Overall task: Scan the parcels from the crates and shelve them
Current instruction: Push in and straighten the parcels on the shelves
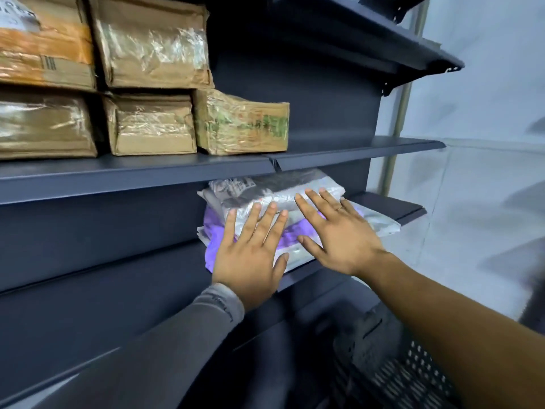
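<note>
Cardboard boxes (150, 45), brown and wrapped in clear tape, occupy the upper shelf (132, 175) at left, stacked in two tiers; the leftmost ones are cut off by the frame edge, and their labels are too blurred to read. One box with green print (241, 122) stands at the right end of the lower tier.

Below that shelf, a stack of soft parcels (274, 196) lies on the lower shelf (410, 208) of the dark grey rack. A grey-white bag with a partly legible label is on top, a purple bag (287, 236) beneath it, and further white bags below and to the right. The rear of the stack is hidden under the upper shelf.

The left hand (250, 249), in a grey sleeve (206, 314), lies flat against the front of the stack, fingers straight and spread. The right hand (339, 231), bare-armed and wearing a ring, rests on the stack just beside it, fingers likewise straight and spread. Neither hand grips anything.

At lower right, a dark perforated crate (413, 376) is partly cut off and blurred; its contents cannot be made out.
</note>
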